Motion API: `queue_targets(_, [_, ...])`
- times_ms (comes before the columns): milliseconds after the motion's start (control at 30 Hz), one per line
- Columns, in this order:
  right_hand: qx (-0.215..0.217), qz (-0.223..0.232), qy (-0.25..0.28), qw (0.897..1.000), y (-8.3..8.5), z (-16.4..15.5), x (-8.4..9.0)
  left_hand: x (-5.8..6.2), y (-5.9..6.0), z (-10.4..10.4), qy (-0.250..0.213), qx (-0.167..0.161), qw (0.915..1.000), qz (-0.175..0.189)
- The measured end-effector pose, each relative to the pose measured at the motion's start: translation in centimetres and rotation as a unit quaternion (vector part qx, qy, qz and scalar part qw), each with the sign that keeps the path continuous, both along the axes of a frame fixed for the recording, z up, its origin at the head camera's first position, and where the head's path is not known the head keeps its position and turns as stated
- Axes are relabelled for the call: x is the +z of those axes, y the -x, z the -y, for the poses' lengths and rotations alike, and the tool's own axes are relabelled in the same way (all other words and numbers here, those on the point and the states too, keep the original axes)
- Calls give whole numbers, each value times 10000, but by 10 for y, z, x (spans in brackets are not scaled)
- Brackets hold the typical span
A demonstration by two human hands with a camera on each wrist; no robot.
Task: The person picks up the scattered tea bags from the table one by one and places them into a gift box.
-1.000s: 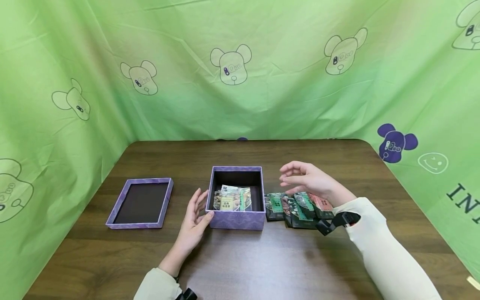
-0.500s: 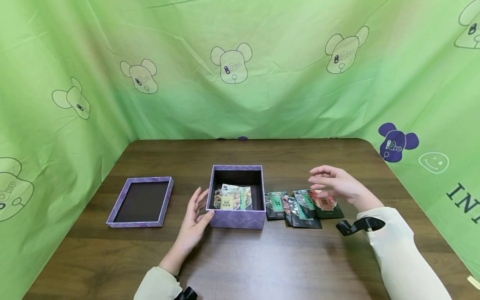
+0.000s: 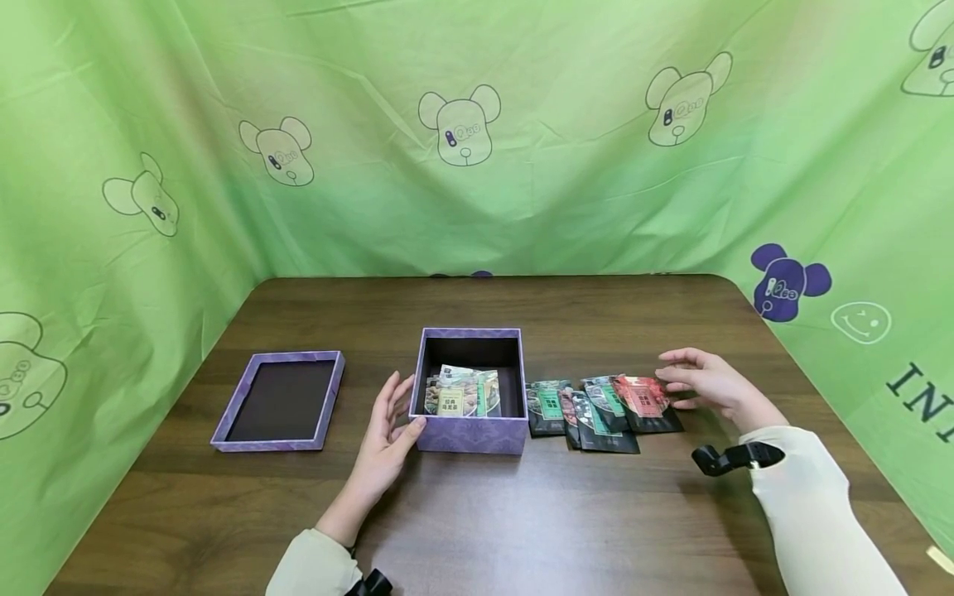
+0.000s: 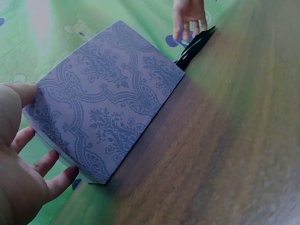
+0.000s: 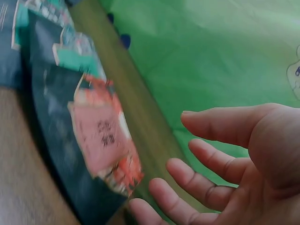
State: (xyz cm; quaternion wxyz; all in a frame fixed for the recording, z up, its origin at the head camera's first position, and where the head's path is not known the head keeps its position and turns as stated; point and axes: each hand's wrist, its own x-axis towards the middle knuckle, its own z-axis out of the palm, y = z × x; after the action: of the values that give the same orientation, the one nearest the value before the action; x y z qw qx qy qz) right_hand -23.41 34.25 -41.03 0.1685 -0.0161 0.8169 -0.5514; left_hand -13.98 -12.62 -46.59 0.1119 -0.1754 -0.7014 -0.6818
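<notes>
My right grip (image 3: 706, 386) is slack and open, holding nothing, fingertips just right of the red packet (image 3: 645, 402), which ends the row right of centre. My left hand (image 3: 386, 430), fingers straight, rests against the purple box (image 3: 469, 434).

Looks like a play studio: soft green cloth wall with bear drawings (image 3: 458, 128) from 9 to 3 o'clock around brown wooden table (image 3: 477, 513).

Dark wood-grain bench (image 3: 566, 513) looks smooth, the square purple patterned cardboard box (image 3: 471, 433) is matt, and the black foil snack packets (image 3: 604, 407) are glossy.
</notes>
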Motion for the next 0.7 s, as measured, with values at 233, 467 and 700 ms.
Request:
queue_targets(233, [-33,-71,-419,9991,0,-2,-8,0,0,0,-10,4,10000,13])
queue_targets(467, [114,-252,-1002,9946,-2,4,-11,0,-1,0,4,10,10000,38])
queue_targets(700, [292,-400,-1580,9862,-3,14,-11,0,0,0,-15,-4,10000,17])
